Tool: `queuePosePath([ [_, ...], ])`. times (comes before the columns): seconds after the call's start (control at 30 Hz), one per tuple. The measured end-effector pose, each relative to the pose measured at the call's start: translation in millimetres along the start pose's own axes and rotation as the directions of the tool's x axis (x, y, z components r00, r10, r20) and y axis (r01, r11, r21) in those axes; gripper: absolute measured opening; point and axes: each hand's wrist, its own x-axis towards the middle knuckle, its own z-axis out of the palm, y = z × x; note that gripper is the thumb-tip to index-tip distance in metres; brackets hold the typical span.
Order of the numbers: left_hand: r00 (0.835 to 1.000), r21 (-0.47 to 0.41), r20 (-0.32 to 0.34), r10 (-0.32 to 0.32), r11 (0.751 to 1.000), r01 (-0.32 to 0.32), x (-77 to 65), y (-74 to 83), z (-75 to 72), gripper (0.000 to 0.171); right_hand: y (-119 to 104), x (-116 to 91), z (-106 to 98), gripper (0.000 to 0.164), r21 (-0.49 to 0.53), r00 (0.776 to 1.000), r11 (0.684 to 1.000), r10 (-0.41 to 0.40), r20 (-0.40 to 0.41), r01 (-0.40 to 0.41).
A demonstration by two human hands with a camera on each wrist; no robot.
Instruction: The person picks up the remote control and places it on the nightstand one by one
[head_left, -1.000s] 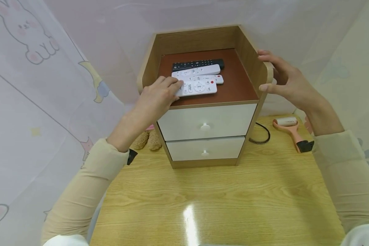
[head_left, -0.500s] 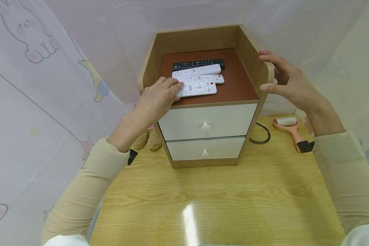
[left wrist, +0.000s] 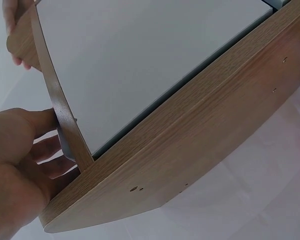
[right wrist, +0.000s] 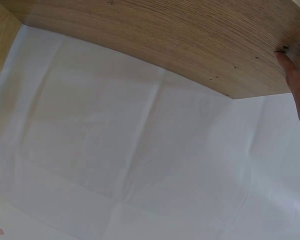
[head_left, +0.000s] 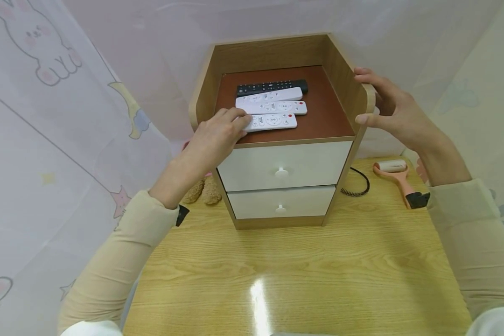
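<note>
Three white remote controls and a black remote control lie in a row on the brown top of a small wooden cabinet. My left hand holds the left end of the front white remote control, with its fingers over the top; in the left wrist view the thumb and fingers curl at the cabinet's front edge. Behind it lie the second white remote control and the third. My right hand grips the cabinet's right side panel, thumb at its rounded front.
The cabinet has two white drawers with round knobs and stands on a wood-grain table. To its right are a lint roller and a black coiled cord. Brown fuzzy shapes show at its left.
The front white remote control has shifted slightly towards the cabinet's front with my left hand, so more of the white one behind it shows. My right hand stays on the panel.
</note>
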Motion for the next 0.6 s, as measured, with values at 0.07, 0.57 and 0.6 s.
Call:
queuePosePath([
  [0.07, 1.000, 0.000, 0.002, -0.001, 1.000, 0.001, 0.2, 0.0, 0.7, 0.031, -0.8, -0.2, 0.2, 0.072, 0.003, 1.000, 1.000, 0.000, -0.001, 0.000],
  [0.57, 0.999, -0.027, -0.035, -0.010, 1.000, 0.009, -0.1, -0.7, 4.5, 0.029, 1.7, -0.5, -1.2, 0.072, -0.007, 1.000, 1.000, 0.011, -0.010, -0.011],
  [0.6, 0.999, -0.028, -0.037, -0.010, 1.000, 0.009, -0.1, -0.8, 4.9, 0.029, 2.0, -0.5, -1.2, 0.072, -0.006, 1.000, 1.000, 0.011, -0.011, -0.011],
])
